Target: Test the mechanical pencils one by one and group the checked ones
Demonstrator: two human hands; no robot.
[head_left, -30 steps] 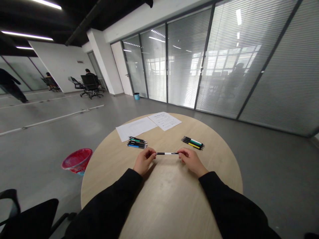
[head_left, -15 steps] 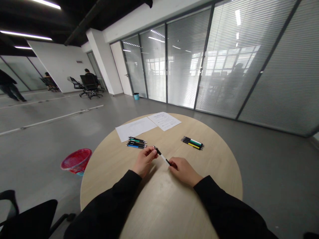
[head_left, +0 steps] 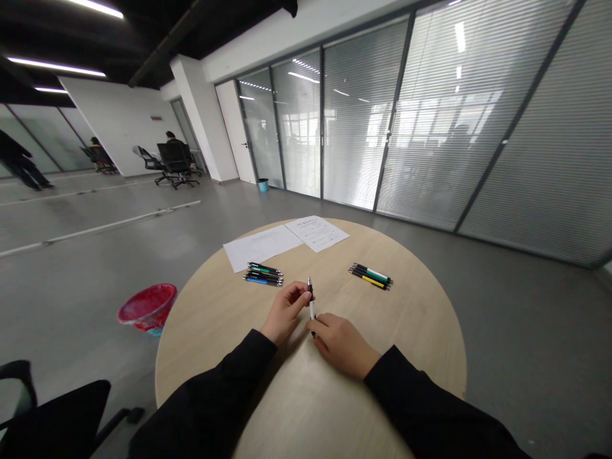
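Observation:
Between my two hands is a black-and-white pen (head_left: 312, 310), nearly upright in the view with its silver tip pointing away from me. My left hand (head_left: 287, 310) pinches the pen near the tip. My right hand (head_left: 343, 341) grips its lower black end, partly hiding it. Beyond my left hand lies a row of several pens (head_left: 262, 274), black with green and blue barrels among them. To the right, a second group of pens (head_left: 370, 276) shows white, green and yellow parts.
Two printed paper sheets (head_left: 262, 245) lie at the far side of the round wooden table (head_left: 411, 344). A red-lined basket (head_left: 148, 306) stands on the floor to the left, with a black chair (head_left: 57, 414) nearer me. People are in the background.
The pen has turned from a slant to nearly straight away from me. My right hand has moved left and a little nearer me; my left hand has shifted slightly right.

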